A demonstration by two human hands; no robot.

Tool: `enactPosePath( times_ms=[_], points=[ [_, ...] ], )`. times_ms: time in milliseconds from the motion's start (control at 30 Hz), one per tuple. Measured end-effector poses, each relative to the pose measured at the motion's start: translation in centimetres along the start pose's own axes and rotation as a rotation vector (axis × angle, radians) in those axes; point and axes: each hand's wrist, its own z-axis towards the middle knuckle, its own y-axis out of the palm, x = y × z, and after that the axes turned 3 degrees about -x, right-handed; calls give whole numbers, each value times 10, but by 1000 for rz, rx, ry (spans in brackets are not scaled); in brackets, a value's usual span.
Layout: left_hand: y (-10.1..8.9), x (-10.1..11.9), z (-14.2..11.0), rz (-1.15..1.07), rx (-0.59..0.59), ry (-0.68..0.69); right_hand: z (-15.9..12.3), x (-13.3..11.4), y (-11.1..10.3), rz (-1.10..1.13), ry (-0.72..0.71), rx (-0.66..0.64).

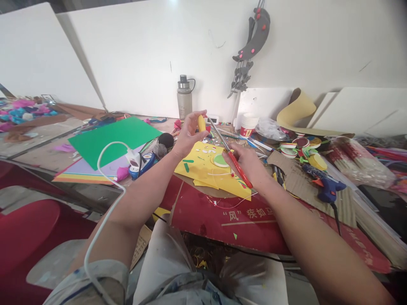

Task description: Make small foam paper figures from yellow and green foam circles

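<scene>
Raised over the table, my left hand (190, 134) pinches a small curved yellow piece (201, 123), perhaps paper or foam. My right hand (246, 163) is wrapped round red-handled scissors (237, 167), whose metal blades point up and left toward the yellow piece. Whether the blade tips touch it I cannot tell. Beneath the hands lie yellow sheets (203, 163) strewn with small white and coloured scraps. On these sheets are a round light-green disc (220, 160) with a white rim and two dark-green strips (187, 164).
A green sheet (114, 137) tops coloured papers at left, beside a blue-and-white power strip (141, 165); its white cable crosses my left arm. A bottle (185, 99) and paper cups (248, 125) stand by the wall. At right lies a blue glue gun (329, 190) on cardboard.
</scene>
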Motion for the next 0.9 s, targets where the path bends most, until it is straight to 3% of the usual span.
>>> enactPosePath(
  times_ms=[200, 333, 433, 600, 767, 900],
  points=[
    [4, 3, -3, -198, 21, -155, 2, 7, 3, -2, 3, 89],
    [9, 0, -4, -269, -28, -281, 1, 7, 8, 170, 95, 139],
    [9, -5, -6, -259, -105, -248, 1, 6, 12, 419, 204, 126],
    [5, -22, -8, -191, -351, -197, 5, 6, 17, 759, 217, 202],
    [14, -29, -15, -119, -452, -147, 7, 5, 18, 832, 267, 196],
    [21, -22, -18, -102, -425, -224, 7, 10, 14, 758, 288, 215]
  ],
)
